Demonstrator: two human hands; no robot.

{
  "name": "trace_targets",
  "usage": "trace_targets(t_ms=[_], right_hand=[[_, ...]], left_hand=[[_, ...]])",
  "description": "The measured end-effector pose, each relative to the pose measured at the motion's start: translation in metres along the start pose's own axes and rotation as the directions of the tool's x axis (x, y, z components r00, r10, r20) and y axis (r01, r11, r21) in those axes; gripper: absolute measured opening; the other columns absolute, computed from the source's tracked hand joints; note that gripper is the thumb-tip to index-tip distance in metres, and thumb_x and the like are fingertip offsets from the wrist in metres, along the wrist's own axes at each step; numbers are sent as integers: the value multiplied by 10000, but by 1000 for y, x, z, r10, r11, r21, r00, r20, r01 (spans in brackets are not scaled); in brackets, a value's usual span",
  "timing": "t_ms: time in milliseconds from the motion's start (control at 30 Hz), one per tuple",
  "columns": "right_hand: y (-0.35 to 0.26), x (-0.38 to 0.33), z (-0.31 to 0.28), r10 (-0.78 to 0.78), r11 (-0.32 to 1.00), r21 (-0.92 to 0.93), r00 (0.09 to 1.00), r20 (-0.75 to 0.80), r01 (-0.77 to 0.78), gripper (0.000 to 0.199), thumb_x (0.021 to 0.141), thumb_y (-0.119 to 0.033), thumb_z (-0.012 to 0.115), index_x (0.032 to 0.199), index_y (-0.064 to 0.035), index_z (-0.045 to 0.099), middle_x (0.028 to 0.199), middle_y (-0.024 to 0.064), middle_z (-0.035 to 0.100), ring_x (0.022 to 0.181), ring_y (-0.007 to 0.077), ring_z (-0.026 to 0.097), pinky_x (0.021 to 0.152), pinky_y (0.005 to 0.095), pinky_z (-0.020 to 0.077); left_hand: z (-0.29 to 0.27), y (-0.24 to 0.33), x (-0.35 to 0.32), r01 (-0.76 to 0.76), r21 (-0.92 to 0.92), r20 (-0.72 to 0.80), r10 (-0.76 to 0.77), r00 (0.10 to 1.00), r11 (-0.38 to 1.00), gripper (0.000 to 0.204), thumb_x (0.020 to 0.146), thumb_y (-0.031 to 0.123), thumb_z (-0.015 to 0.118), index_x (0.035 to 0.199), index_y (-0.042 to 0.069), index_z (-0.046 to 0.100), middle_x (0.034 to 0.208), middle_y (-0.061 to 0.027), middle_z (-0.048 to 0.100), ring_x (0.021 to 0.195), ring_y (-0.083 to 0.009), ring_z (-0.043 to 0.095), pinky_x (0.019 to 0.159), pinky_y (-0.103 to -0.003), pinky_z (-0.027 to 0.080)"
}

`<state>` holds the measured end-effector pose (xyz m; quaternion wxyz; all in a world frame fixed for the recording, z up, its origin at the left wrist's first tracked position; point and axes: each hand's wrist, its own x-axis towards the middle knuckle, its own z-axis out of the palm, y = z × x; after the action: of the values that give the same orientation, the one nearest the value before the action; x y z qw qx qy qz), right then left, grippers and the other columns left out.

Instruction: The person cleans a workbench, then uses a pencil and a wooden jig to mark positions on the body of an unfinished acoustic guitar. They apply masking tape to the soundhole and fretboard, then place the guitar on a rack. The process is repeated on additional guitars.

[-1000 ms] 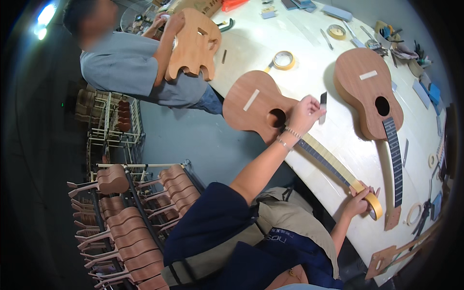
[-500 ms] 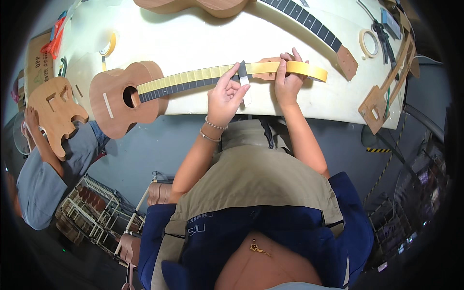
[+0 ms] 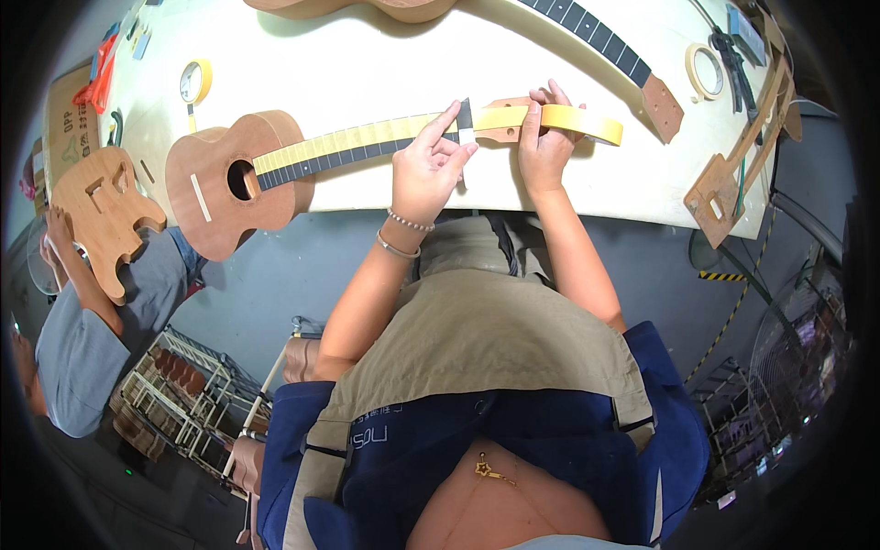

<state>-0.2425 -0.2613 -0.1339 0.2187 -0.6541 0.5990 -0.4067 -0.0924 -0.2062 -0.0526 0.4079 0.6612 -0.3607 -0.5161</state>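
Note:
A small ukulele-shaped wooden instrument [image 3: 211, 209] lies across the table, its neck pointing right. Yellow tape [image 3: 362, 134] covers the far half of its dark fretboard [image 3: 316, 167]. My left hand [image 3: 424, 163] pinches a thin flat blade [image 3: 465, 117], which stands across the neck where fretboard and headstock [image 3: 504, 135] meet. A strip of tape runs on over the headstock to a yellow tape roll [image 3: 600, 126]. My right hand [image 3: 545, 156] grips that roll, the thumb on its near side and the fingers behind.
Another instrument's neck [image 3: 600, 44] lies at the back. A tape roll [image 3: 195, 82] sits at the far left, another [image 3: 704, 71] at the right beside wooden neck-shaped pieces [image 3: 717, 197]. A co-worker's hand [image 3: 60, 234] holds a guitar body [image 3: 105, 197] at left.
The blade has tilted slightly, and its lower end now looks darker. Both hands keep their grips; the view has shifted a little, with the table sitting slightly higher.

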Motion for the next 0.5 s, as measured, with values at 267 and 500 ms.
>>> trace_targets(t_ms=[267, 500], right_hand=[[-90, -23, -56, -497, 866, 252, 802, 331, 432, 202, 814, -49, 541, 1007, -52, 603, 1045, 89, 647, 1118, 266, 563, 1123, 485, 79], [-80, 0, -37, 209, 352, 870, 935, 288, -346, 569, 789, 97, 588, 1260, -48, 304, 1150, 165, 566, 1156, 303, 526, 1033, 402, 380]], left_hand=[[0, 2, -1, -115, 194, -38, 124, 992, 974, 522, 820, 63, 659, 1311, 28, 486, 657, -41, 624, 560, -37, 518, 553, -213, 476], [-46, -37, -10, -617, 646, 285, 608, 741, 449, 444, 757, 61, 729, 1169, 2, 576, 886, -74, 675, 744, -109, 636, 691, -241, 526]])
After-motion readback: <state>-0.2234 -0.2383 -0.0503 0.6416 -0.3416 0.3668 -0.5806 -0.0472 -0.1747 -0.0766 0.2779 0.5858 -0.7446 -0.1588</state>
